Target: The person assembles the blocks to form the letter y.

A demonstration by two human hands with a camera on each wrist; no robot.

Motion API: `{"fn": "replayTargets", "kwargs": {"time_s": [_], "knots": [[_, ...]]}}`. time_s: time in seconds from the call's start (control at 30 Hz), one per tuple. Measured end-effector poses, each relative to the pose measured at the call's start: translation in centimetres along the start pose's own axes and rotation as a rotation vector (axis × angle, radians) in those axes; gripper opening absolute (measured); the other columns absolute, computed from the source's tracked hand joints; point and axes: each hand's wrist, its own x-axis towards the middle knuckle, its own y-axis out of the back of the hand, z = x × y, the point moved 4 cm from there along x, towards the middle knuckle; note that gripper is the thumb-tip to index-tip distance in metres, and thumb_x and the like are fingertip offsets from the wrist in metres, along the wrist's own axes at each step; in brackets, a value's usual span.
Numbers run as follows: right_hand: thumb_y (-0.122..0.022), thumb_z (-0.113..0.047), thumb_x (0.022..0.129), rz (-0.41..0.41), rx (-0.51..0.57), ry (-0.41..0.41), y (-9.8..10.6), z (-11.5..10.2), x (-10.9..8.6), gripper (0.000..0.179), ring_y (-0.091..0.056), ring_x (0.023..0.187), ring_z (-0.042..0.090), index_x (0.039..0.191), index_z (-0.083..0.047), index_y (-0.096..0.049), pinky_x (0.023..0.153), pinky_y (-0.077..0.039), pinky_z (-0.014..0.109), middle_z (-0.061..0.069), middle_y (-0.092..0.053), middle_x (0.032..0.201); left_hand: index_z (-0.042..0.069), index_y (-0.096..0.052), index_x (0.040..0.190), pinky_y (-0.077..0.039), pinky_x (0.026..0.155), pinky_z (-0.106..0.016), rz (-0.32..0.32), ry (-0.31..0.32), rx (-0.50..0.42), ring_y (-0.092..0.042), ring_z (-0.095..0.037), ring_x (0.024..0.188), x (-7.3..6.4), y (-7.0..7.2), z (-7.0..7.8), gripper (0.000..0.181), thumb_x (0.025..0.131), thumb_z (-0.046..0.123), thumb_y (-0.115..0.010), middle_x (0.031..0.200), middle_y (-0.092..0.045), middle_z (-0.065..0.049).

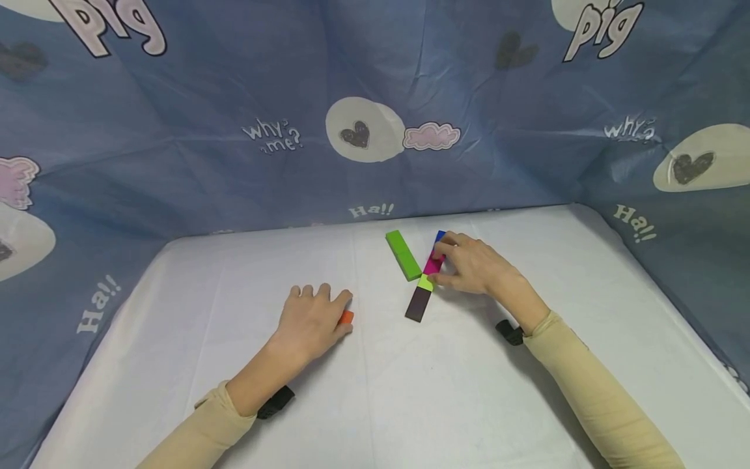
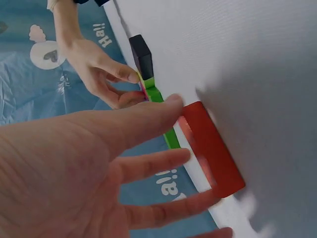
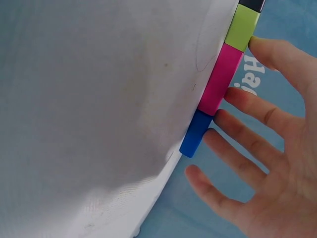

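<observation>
An orange-red block (image 1: 346, 317) lies on the white cloth between the thumb and index finger of my left hand (image 1: 310, 319). In the left wrist view, the fingers are extended, with fingertips right at that block (image 2: 212, 148). My right hand (image 1: 474, 264) reaches over a slanted row of blocks: blue (image 3: 196, 134), magenta (image 3: 220, 79), lime (image 3: 242, 27) and black (image 1: 418, 304). Its thumb touches the lime block's side, while spread fingertips rest along the magenta and blue ones. A green bar (image 1: 403, 254) angles away from the row, its near end at the lime-magenta joint.
White cloth (image 1: 398, 391) covers the table. A blue printed sheet (image 1: 222, 176) rises behind and along both sides. Black wrist bands (image 1: 275, 402) sit under both forearms, near the beige sleeves (image 1: 592, 384).
</observation>
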Motion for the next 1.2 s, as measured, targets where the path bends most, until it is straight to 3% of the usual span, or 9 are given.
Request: {"fn": "replayTargets", "kwargs": {"time_s": [0.27, 0.5, 1.2], "knots": [[-0.079, -0.046, 0.094, -0.004, 0.002, 0.001, 0.07, -0.19, -0.03, 0.040, -0.066, 0.108, 0.029, 0.119, -0.014, -0.074, 0.095, -0.057, 0.050, 0.010, -0.067, 0.132, 0.015, -0.067, 0.135, -0.053, 0.085, -0.048, -0.060, 0.062, -0.004, -0.063, -0.035, 0.084, -0.40, 0.01, -0.09, 0.056, 0.095, 0.054, -0.078, 0.101, -0.065, -0.015], [-0.077, -0.048, 0.095, -0.012, 0.002, -0.011, 0.02, -0.21, -0.05, 0.042, -0.066, 0.111, 0.030, 0.121, -0.014, -0.074, 0.097, -0.058, 0.051, 0.010, -0.066, 0.135, 0.016, -0.066, 0.137, -0.052, 0.088, -0.051, -0.111, 0.129, -0.032, -0.066, -0.040, 0.088, -0.53, -0.10, -0.06, 0.058, 0.098, 0.059, -0.071, 0.098, -0.065, -0.018], [-0.078, -0.049, 0.095, -0.011, 0.011, -0.025, 0.01, -0.32, -0.38, 0.045, -0.067, 0.118, 0.035, 0.122, -0.014, -0.073, 0.101, -0.057, 0.055, 0.013, -0.066, 0.138, 0.017, -0.064, 0.137, -0.051, 0.085, -0.047, -0.129, 0.151, 0.018, -0.064, -0.036, 0.083, -0.19, -0.54, 0.56, 0.060, 0.099, 0.063, -0.068, 0.095, -0.065, -0.015]]}}
